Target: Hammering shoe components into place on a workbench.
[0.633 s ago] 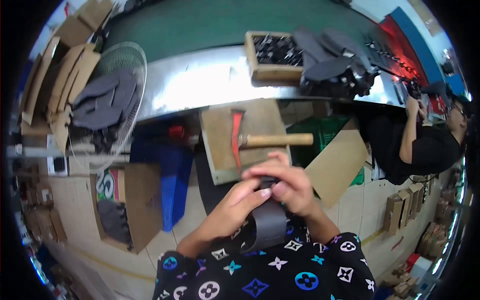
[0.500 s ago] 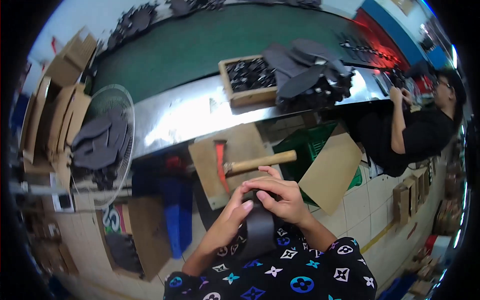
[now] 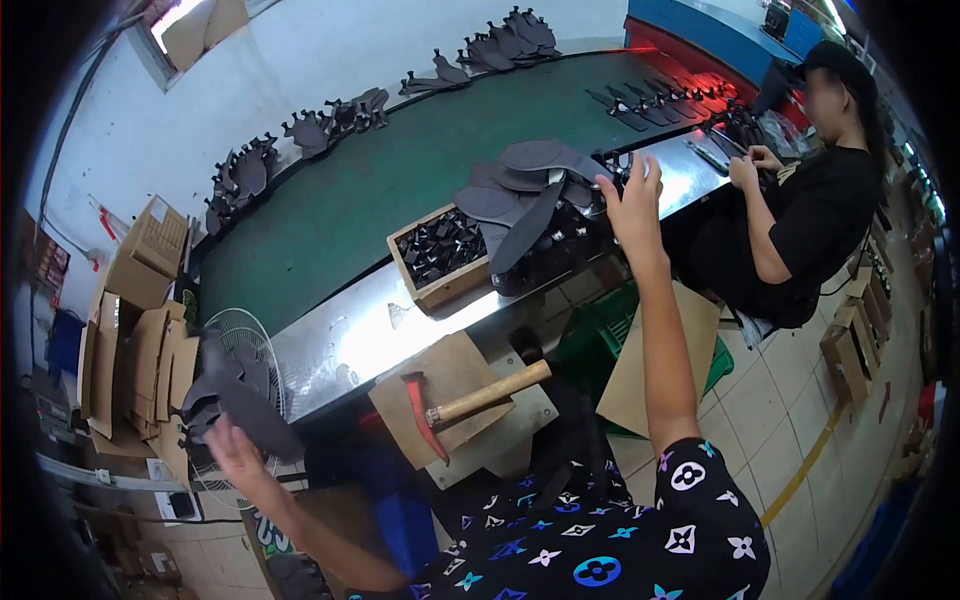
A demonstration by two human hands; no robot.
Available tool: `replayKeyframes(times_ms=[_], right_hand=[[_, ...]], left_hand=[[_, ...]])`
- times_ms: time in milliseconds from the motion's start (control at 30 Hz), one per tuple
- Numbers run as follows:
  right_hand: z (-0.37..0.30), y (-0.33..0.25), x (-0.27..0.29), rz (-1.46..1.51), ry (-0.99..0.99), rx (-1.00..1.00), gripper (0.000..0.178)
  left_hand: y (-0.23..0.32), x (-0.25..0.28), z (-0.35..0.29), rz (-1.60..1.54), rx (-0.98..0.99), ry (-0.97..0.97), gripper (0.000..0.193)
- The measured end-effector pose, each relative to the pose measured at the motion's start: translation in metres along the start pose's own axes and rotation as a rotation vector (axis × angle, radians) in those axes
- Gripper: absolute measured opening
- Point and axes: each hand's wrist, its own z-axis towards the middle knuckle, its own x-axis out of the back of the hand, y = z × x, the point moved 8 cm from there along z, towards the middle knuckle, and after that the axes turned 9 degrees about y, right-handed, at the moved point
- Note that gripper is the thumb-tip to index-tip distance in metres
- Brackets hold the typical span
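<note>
At the left, my left hand (image 3: 238, 462) is blurred, its fingers stretched out and apart. A dark grey flat, rounded pad (image 3: 250, 412) is right at its fingertips, beside the fan guard; whether they touch is unclear. My right hand (image 3: 636, 212) reaches out over the steel bench edge, thumb and fingers spread. It is nearest to a pile of dark grey pads (image 3: 545, 165) with black fittings, and appears to grip nothing. In front of my body, a hammer (image 3: 485, 395) with a red head and wooden handle lies on a board (image 3: 400, 405).
A wooden box (image 3: 440, 295) of small black parts stands left of the pile. Beyond lies a green bench surface (image 3: 350, 215), with more pads along its wall side. Cardboard boxes (image 3: 140, 350) stand at the left. A co-worker (image 3: 825, 215) in black sits at the right.
My hands have parted from the dark grey piece they held together in front of me. The left went to the far left, the right forward to the pile. The view has shifted.
</note>
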Motion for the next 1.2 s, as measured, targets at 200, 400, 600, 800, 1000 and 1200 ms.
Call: replayKeyframes(times_ms=[200,400,600,800,1000,1200], right_hand=[[0.011,-0.044,-0.010,0.411,-0.095,-0.014,0.020],[-0.097,-0.219,0.050,1.606,-0.860,-0.775,0.016],[-0.177,-0.258,0.081,1.431,-1.072,-0.080,0.072],[-0.258,-0.174,0.055,0.573,-0.714,0.549,0.095],[-0.287,-0.060,0.085,0.321,-0.953,-0.123,0.038],[-0.328,0.021,0.160,0.507,-0.803,-0.660,0.017]], left_hand=[[0.080,-0.020,-0.052,0.339,-0.516,0.266,0.053],[0.104,-0.162,-0.149,0.182,-0.832,-0.479,0.117],[0.077,-0.124,-0.148,-0.074,-0.686,-0.268,0.050],[0.044,-0.101,-0.137,-0.131,-0.165,-0.210,0.050],[-0.048,-0.157,-0.174,0.253,-0.116,-0.436,0.058],[0.022,-0.231,-0.147,0.595,-0.724,-0.478,0.048]])
